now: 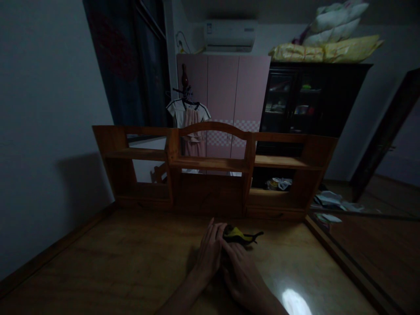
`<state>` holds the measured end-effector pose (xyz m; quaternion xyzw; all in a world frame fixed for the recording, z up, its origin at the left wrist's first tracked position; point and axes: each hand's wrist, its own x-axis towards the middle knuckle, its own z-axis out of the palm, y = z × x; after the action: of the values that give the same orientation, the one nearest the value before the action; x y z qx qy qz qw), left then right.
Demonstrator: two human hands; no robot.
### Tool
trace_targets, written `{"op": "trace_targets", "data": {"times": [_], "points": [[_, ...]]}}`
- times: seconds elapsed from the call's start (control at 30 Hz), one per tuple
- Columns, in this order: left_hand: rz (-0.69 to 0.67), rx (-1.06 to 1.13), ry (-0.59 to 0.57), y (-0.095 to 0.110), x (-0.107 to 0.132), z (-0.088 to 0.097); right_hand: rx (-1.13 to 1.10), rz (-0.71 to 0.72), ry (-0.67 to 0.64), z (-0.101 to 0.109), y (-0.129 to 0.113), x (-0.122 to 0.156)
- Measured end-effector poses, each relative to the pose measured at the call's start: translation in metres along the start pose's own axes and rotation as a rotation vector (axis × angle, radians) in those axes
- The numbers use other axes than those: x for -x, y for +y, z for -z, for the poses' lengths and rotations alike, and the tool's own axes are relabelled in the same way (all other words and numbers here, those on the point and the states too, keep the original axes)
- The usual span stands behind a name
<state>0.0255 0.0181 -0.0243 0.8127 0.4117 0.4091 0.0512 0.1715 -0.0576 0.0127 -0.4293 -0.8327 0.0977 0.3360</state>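
A small yellow-and-black item [241,236], soft-looking with thin dark ends pointing right, lies on the wooden tabletop [138,258]. Its exact kind is too dark to make out. My left hand [211,246] covers its left end, fingers bent over it and the fingertips pointing away from me. From the near side my right hand [241,267] closes in against it, its fingertips meeting my left hand. Both hands are around the item, and its left part is hidden beneath them.
A wooden shelf unit [211,164] with open compartments stands along the table's far edge. A wall [49,175] borders the left side; a raised wooden rail [337,258] runs down the right. Behind are a pink wardrobe [223,87] and a dark cabinet [331,103].
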Motion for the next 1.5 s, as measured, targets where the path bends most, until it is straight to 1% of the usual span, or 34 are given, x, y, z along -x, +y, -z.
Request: {"op": "trace_targets", "data": {"times": [0.2,0.4,0.6,0.77,0.93,1.07,1.17,1.33,1.5], "points": [[-0.014,-0.020,0.010,-0.0029,-0.0003,-0.0030,-0.006,-0.017,0.002,-0.0024,0.0010,0.0004],[-0.036,0.004,-0.011,-0.0030,0.0006,-0.0007,-0.003,-0.014,0.010,-0.0020,0.0004,-0.0006],[0.005,0.014,-0.013,0.0008,-0.0007,0.0024,0.024,-0.006,0.028,-0.0028,-0.0003,-0.0007],[-0.030,0.003,-0.009,-0.0002,-0.0008,0.0017,0.020,-0.017,0.037,-0.0050,0.0011,-0.0012],[-0.016,-0.020,-0.027,0.0008,-0.0010,0.0037,0.015,-0.011,0.053,-0.0065,0.0036,-0.0016],[0.022,-0.025,-0.035,0.0026,-0.0021,0.0058,0.016,-0.036,0.031,-0.0060,0.0041,-0.0014],[0.015,-0.023,-0.044,0.0012,-0.0021,0.0048,0.004,-0.050,0.017,-0.0062,0.0041,-0.0013],[-0.004,-0.013,-0.012,-0.0011,-0.0012,0.0014,0.011,-0.046,0.022,-0.0064,0.0036,-0.0013],[0.003,0.011,-0.006,0.0020,-0.0023,0.0040,0.008,-0.041,0.023,-0.0037,0.0020,-0.0015]]}}
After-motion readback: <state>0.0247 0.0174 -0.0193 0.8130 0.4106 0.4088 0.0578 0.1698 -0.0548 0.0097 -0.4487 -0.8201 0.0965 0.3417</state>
